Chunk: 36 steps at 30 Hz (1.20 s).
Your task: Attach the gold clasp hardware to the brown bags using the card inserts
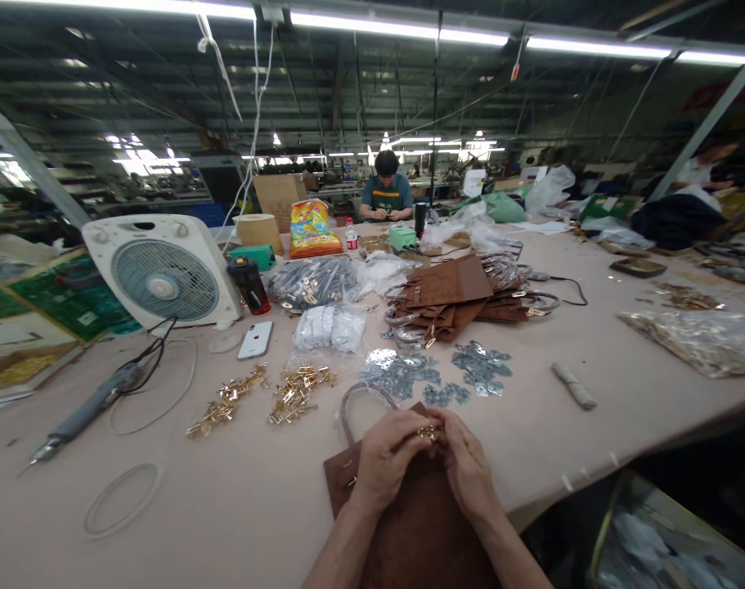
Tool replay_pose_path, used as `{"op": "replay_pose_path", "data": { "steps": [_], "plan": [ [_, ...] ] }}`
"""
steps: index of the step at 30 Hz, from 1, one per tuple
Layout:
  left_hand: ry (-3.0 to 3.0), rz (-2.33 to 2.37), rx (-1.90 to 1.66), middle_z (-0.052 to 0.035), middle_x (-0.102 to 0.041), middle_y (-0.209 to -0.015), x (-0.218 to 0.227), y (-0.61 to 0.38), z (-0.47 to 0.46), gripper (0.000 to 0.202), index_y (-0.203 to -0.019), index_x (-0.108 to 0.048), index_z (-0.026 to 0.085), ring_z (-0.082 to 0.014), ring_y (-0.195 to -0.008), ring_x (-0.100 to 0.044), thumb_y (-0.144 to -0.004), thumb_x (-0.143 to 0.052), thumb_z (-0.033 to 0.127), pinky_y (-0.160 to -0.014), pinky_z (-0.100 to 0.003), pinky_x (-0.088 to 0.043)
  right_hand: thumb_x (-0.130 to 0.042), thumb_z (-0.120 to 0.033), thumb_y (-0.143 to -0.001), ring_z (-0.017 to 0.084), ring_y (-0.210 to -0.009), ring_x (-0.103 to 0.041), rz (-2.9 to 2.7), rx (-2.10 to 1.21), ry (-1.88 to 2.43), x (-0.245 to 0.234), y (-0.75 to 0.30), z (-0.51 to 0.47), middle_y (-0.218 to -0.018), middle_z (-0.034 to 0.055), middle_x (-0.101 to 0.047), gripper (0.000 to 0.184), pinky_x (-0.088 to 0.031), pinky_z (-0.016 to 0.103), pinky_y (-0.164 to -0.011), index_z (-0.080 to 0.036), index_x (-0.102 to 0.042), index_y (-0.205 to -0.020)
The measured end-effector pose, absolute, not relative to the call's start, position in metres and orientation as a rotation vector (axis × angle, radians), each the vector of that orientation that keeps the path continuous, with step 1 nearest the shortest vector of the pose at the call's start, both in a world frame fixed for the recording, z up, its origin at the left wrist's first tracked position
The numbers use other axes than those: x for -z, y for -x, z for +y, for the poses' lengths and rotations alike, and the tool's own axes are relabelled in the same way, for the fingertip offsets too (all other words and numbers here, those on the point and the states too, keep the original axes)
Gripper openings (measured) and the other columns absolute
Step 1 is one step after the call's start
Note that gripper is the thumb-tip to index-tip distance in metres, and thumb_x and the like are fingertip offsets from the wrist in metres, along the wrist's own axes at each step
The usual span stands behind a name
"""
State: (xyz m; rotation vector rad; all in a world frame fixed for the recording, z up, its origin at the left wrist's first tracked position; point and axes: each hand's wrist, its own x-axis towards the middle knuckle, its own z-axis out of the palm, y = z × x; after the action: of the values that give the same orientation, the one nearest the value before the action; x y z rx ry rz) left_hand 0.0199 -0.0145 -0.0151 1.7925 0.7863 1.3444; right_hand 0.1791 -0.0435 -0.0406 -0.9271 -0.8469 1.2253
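A brown leather-like bag piece (424, 523) lies at the table's near edge, under my hands. Its looped handle (346, 409) sticks up on the left and looks wrapped in clear film. Between my left hand (381, 462) and my right hand (470, 468) is a small gold metal fitting (428, 432), at the bag's upper edge. Fingers of both hands pinch it, covering much of it. Beyond them lie grey metal plates (402, 376) in loose heaps. Farther left are two piles of gold fittings (299, 394).
A stack of brown bag pieces (449, 294) lies at mid-table. To the left are a corded power screwdriver (96, 409), a white fan (163, 274), a phone (255, 339) and a dark bottle (249, 286). A rolled cloth (573, 384) lies right. Another person (387, 192) sits across the table.
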Motion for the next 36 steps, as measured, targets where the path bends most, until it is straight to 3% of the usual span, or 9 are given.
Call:
{"op": "replay_pose_path", "data": {
  "steps": [3, 6, 12, 17, 22, 24, 27, 32, 36],
  "plan": [
    [-1.741, 0.768, -1.357, -0.0075, -0.071, -0.107, 0.015, -0.021, -0.015, 0.017, -0.11, -0.082, 0.027, -0.02, -0.095, -0.071, -0.095, -0.074, 0.03, -0.087, -0.03, -0.061, -0.057, -0.067, -0.099, 0.02, -0.075, -0.058, -0.886, -1.327, 0.865, 0.044, -0.179, -0.041, -0.088, 0.0077, -0.07, 0.052, -0.047, 0.031, -0.067, -0.019, -0.078, -0.107],
    [-1.733, 0.761, -1.351, -0.0077, -0.069, -0.106, 0.016, -0.021, -0.015, 0.023, -0.116, -0.08, 0.027, -0.0194, -0.094, -0.07, -0.095, -0.074, 0.03, -0.083, -0.029, -0.061, -0.066, -0.06, -0.097, 0.018, -0.073, -0.055, -0.977, -1.303, 0.877, 0.043, -0.18, -0.041, -0.081, 0.0054, -0.067, 0.043, -0.046, 0.03, -0.067, -0.019, -0.079, -0.102],
    [-1.83, 0.741, -1.354, -0.008, -0.075, -0.114, 0.021, -0.02, -0.017, 0.035, -0.131, -0.072, 0.026, -0.02, -0.101, -0.07, -0.097, -0.069, 0.021, -0.095, -0.034, -0.058, -0.086, -0.046, -0.085, 0.016, -0.077, -0.06, -0.863, -1.314, 0.878, 0.04, -0.183, -0.046, -0.099, 0.0058, -0.071, 0.037, -0.052, 0.028, -0.071, -0.022, -0.075, -0.111],
    [-1.694, 0.939, -1.597, -0.008, -0.073, -0.116, 0.02, -0.014, -0.02, 0.042, -0.132, -0.067, 0.023, -0.0144, -0.079, -0.067, -0.091, -0.069, 0.017, -0.078, -0.029, -0.06, -0.091, -0.039, -0.077, 0.017, -0.088, -0.067, -0.759, -1.255, 0.897, 0.046, -0.186, -0.045, -0.102, 0.0033, -0.073, 0.045, -0.056, 0.028, -0.083, -0.024, -0.071, -0.114],
    [-1.454, 1.401, -1.759, -0.0072, -0.071, -0.117, 0.021, 0.019, -0.036, 0.028, -0.119, -0.071, 0.023, -0.0186, -0.093, -0.067, -0.093, -0.063, 0.017, -0.084, -0.032, -0.059, -0.089, -0.041, -0.079, 0.017, -0.091, -0.07, -0.87, -1.255, 0.994, 0.05, -0.184, -0.043, -0.104, 0.0036, -0.074, 0.046, -0.058, 0.029, -0.086, -0.023, -0.07, -0.116],
    [-1.566, 1.542, -1.618, -0.0086, -0.068, -0.126, 0.025, 0.035, -0.049, 0.035, -0.122, -0.071, 0.024, -0.0247, -0.111, -0.064, -0.088, -0.072, 0.019, -0.098, -0.04, -0.055, -0.088, -0.044, -0.08, 0.017, -0.091, -0.071, -0.918, -1.232, 1.02, 0.051, -0.184, -0.043, -0.104, 0.004, -0.074, 0.044, -0.058, 0.029, -0.085, -0.023, -0.069, -0.114],
    [-1.844, 1.689, -1.284, -0.0107, -0.06, -0.142, 0.032, 0.052, -0.069, 0.055, -0.125, -0.07, 0.026, -0.0349, -0.135, -0.048, -0.074, -0.09, 0.029, -0.115, -0.054, -0.042, -0.084, -0.047, -0.083, 0.018, -0.091, -0.071, -1.023, -1.189, 1.076, 0.053, -0.183, -0.044, -0.106, 0.0051, -0.075, 0.046, -0.058, 0.03, -0.085, -0.022, -0.067, -0.116],
    [-1.883, 1.869, -1.085, -0.0109, -0.063, -0.131, 0.035, 0.049, -0.077, 0.025, -0.093, -0.07, 0.021, -0.0337, -0.128, -0.05, -0.079, -0.088, 0.032, -0.108, -0.052, -0.045, -0.074, -0.053, -0.091, 0.023, -0.096, -0.072, -1.337, -1.086, 1.202, 0.049, -0.18, -0.052, -0.11, 0.0086, -0.075, 0.05, -0.059, 0.034, -0.088, -0.02, -0.064, -0.127],
    [-1.831, 1.876, -1.165, -0.0112, -0.065, -0.123, 0.033, 0.038, -0.072, 0.01, -0.086, -0.066, 0.019, -0.0305, -0.121, -0.054, -0.087, -0.075, 0.019, -0.105, -0.049, -0.047, -0.064, -0.049, -0.097, 0.025, -0.095, -0.071, -1.664, -0.939, 1.211, 0.044, -0.172, -0.061, -0.113, 0.0106, -0.074, 0.038, -0.059, 0.036, -0.086, -0.02, -0.068, -0.12]
  ]
}}
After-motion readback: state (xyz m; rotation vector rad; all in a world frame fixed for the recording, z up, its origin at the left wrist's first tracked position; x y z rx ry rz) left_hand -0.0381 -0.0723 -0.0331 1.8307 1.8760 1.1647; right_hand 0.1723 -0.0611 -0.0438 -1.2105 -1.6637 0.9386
